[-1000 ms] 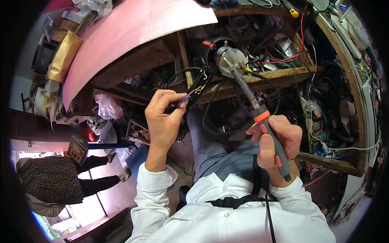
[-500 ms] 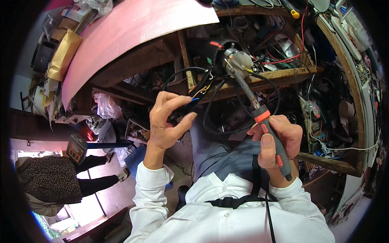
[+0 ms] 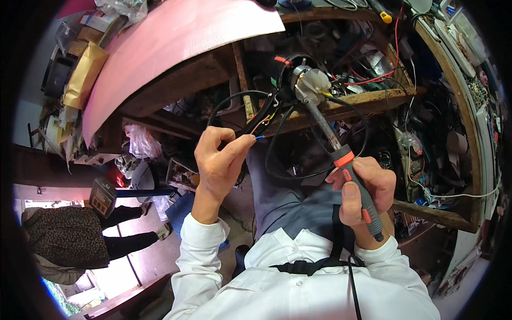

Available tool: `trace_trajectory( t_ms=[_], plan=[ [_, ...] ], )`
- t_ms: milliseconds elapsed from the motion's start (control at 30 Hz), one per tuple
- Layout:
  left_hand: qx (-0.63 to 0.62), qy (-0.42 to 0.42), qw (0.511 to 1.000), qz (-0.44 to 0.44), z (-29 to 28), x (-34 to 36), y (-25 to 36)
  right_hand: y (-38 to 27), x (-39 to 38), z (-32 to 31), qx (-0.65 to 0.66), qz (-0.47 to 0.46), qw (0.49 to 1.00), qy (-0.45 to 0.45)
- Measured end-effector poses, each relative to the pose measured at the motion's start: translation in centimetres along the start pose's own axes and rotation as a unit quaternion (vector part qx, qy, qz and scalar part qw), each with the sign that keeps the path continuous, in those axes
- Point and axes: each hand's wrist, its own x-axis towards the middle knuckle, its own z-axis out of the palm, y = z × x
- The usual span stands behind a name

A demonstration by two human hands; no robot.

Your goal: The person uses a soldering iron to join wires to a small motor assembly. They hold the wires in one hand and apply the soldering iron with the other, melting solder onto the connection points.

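Observation:
My right hand [image 3: 368,184] grips the grey and red handle of a soldering iron [image 3: 324,125]. Its metal barrel slants up and to the left, the tip end close to a translucent whitish part [image 3: 314,82] of a black-cased device [image 3: 289,79]. From that device a bundle of thin coloured wires [image 3: 261,124] runs down toward my left hand [image 3: 217,160]. Thumb and forefinger there are pinched together on a blue wire [image 3: 260,137], whose end sticks out past the fingertips. A black cable [image 3: 271,160] loops below the device, above my lap.
An open wooden drawer [image 3: 368,98] full of cables and parts lies ahead, beneath a pink board [image 3: 176,42]. Cluttered parts fill the right side within a wooden frame [image 3: 469,181]. At the left stands another person [image 3: 58,234] beside a box [image 3: 102,197]. A yellow envelope [image 3: 85,74] leans far left.
My left thumb and forefinger were apart near the blue wire; now they have closed on it. The right hand and the soldering iron have dropped very slightly.

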Motion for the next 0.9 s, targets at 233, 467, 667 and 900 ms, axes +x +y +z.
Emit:
trace_trajectory(
  t_ms=[233,467,667,900],
  plan=[
    [0.017,0.003,1.0,-0.015,0.1,0.7,0.8,-0.2,-1.3,0.3,0.022,0.012,1.0,-0.003],
    [0.048,-0.037,0.998,0.01,-0.5,1.2,1.4,-0.6,-1.0,0.2,0.033,0.019,0.998,-0.041],
    [0.078,-0.042,0.993,0.079,-0.2,1.6,1.1,-1.3,-0.4,0.4,0.026,0.034,0.996,-0.085],
    [0.083,-0.046,0.989,0.113,-0.3,2.0,1.3,-1.3,-0.4,1.1,0.015,0.037,0.996,-0.078]
  ],
)
